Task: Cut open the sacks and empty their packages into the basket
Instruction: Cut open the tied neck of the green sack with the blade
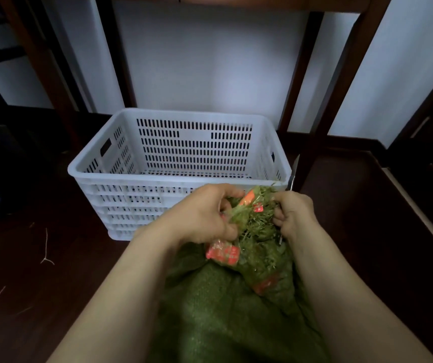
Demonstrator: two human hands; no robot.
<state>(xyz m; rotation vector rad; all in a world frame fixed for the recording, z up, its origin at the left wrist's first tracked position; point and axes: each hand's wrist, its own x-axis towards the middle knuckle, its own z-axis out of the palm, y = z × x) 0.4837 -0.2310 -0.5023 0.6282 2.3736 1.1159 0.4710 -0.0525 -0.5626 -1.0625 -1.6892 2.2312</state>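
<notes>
Left hand [204, 213] grips the frayed mouth of the sack [223, 323]; right hand [292, 213] pulls it too, holding a blade [294, 171]; I think this blade could nick the left hand, or packages [223, 254] could spill beside the basket [131, 179].

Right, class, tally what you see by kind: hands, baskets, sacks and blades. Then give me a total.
Hands: 2, the left hand and the right hand
Baskets: 1, the white basket
Sacks: 1, the green sack
Blades: 1, the blade in the right hand
Total: 5
The red packages are too hidden in the sack to count.
</notes>
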